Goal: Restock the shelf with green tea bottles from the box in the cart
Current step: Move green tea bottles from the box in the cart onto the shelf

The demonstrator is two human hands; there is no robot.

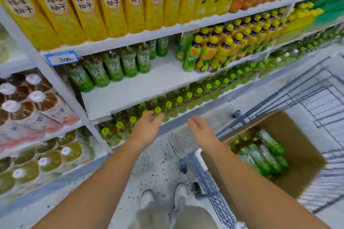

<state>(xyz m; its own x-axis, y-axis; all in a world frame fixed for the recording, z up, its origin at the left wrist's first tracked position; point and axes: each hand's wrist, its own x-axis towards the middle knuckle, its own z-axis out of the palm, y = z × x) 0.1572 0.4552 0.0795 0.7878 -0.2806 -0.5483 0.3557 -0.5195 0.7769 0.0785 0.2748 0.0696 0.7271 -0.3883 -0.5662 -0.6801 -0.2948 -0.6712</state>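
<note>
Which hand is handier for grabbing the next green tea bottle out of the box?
Probably the right hand: it is empty and nearest the box in the cart, where the green tea bottles lie. The left hand, also empty, is over by the shelf.

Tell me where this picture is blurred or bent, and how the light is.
Head view: the wide-angle lens bows the shelf boards into curves; the cart wires at right are smeared by blur; labels on the green tea bottles at centre are readable; light is even, with no hard shadows or glare.

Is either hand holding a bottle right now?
No, the left hand and right hand are both open, fingers holding nothing.
</note>
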